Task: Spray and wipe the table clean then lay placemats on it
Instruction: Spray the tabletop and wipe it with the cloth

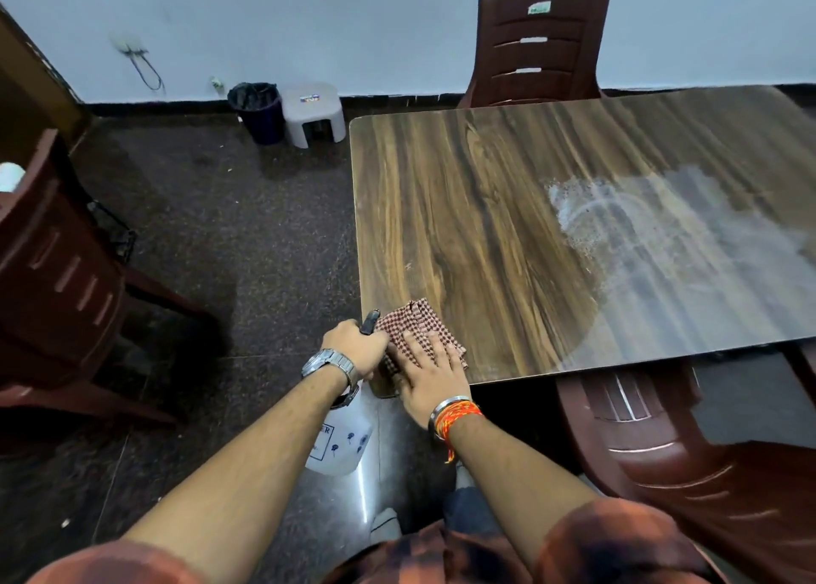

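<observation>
Right hand [426,365], fingers spread, is pressing a cloth [413,318] on the surface's [463,212] near-left corner, left hand [360,347] gripping a spray bottle [338,444]; firm overlapping strokes would suit.

right hand [427,365] flat on checked cloth [419,325] at table [485,212] corner, left hand [360,347] around spray bottle [338,444]

Open table [477,212] beyond the cloth [415,318]; far chair [538,53] and near chair [689,460] at its edges.
</observation>
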`<state>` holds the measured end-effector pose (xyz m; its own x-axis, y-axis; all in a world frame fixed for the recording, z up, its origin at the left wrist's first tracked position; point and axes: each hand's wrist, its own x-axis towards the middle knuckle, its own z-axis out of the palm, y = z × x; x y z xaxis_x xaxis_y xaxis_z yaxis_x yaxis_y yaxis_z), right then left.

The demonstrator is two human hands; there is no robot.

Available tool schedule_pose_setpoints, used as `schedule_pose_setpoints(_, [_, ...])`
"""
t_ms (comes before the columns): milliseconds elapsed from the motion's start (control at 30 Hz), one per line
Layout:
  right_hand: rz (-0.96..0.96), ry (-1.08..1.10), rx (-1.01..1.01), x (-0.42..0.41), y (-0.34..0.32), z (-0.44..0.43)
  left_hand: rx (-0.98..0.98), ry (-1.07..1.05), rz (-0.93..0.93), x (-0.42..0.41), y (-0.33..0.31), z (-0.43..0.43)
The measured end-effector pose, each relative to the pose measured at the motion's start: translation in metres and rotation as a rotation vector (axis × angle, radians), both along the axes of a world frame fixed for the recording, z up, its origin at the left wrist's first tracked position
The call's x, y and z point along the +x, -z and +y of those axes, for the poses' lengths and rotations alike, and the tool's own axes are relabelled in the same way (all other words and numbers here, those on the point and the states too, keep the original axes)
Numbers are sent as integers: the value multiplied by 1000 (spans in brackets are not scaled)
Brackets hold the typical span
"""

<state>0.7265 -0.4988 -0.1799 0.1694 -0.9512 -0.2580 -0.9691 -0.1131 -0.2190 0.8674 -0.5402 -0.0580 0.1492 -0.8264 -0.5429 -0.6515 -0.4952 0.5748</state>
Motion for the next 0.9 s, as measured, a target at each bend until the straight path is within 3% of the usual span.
schedule_pose_setpoints(400, [-99, 136, -106, -118, 9, -77, 16, 135, -16, -130, 12, -74])
schedule_pose_setpoints(667, [-73, 233, -162, -240, 12, -156, -20, 174, -75, -231, -5, -149])
schedule_pose_setpoints(900, [-48, 277, -170, -289, 17, -222, 15, 206, -120, -283, -2, -198])
